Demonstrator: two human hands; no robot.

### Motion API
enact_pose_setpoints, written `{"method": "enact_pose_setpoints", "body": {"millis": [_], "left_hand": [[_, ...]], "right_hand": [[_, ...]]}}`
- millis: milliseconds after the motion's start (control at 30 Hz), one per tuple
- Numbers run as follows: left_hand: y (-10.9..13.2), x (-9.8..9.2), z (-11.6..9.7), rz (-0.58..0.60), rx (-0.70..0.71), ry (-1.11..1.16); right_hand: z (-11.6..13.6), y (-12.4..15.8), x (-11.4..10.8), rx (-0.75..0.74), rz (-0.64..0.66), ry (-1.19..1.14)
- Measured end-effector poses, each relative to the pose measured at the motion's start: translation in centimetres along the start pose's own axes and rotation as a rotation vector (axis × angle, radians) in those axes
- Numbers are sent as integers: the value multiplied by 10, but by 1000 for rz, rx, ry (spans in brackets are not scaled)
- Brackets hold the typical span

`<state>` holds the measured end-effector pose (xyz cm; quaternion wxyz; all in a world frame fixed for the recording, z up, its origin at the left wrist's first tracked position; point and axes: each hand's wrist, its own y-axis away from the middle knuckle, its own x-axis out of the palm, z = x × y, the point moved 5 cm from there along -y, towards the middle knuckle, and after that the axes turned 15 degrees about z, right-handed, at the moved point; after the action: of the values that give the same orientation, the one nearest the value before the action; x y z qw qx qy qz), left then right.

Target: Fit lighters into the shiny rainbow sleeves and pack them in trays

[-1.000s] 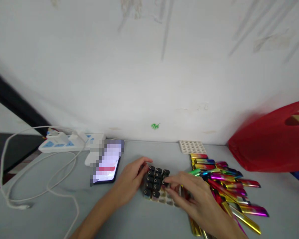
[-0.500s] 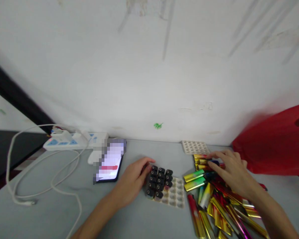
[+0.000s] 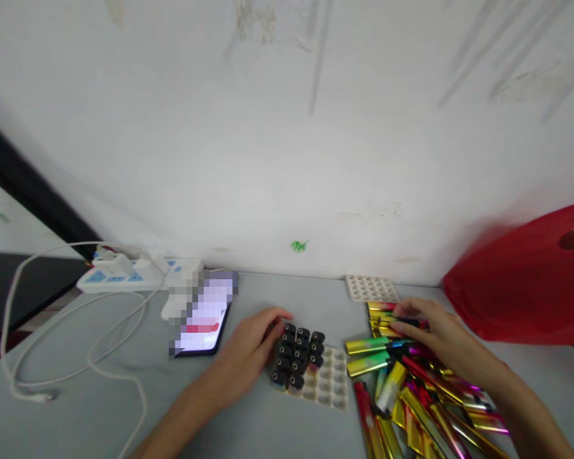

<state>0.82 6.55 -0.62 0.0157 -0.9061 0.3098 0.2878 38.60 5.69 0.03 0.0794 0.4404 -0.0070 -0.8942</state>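
Observation:
My left hand (image 3: 249, 347) is curled at the left back corner of a cluster of black-topped vapes (image 3: 300, 349), its thumb and fingertips against them. They stand upright, several of them, in the left part of a pale moulded tray (image 3: 332, 379); the cups at its right hold nothing. My right hand (image 3: 430, 325) reaches over the back of a heap of shiny gold, red and green vapes (image 3: 425, 408). Its thumb and forefinger close on a vape with a dark end (image 3: 406, 322), partly hidden by the fingers.
A second pale tray (image 3: 370, 288) lies by the wall. At left are a phone (image 3: 201, 328) with its screen lit, a white power strip (image 3: 148, 274) and a looped white cable (image 3: 90, 347). A red bag (image 3: 521, 287) stands at the back right.
My right hand has shifted slightly and its thumb and forefinger have drawn together on a vape. The left hand stays by the tray. The whole view has moved a little.

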Motion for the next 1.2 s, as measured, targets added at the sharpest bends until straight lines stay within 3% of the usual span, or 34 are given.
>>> {"method": "enact_pose_setpoints", "body": {"millis": [300,500,667,867,1100,1200], "left_hand": [[1,-1,0,5,-25,27],[2,-1,-3,7,-19,16],[2,-3,-6,-7,-3,5],[1,-1,-5,10,-15,17],[1,-1,-3,3,1,6],[1,-1,-3,6,0,4]], "right_hand": [[19,-2,2,-25,99,-84],[16,-2,5,-51,148,-27],[14,-3,3,-74,72,-43],[42,5,6,-93,-139,-365],[66,8,35,-18,-100,-1022],[76,6,47,-57,22,-1304]]}}
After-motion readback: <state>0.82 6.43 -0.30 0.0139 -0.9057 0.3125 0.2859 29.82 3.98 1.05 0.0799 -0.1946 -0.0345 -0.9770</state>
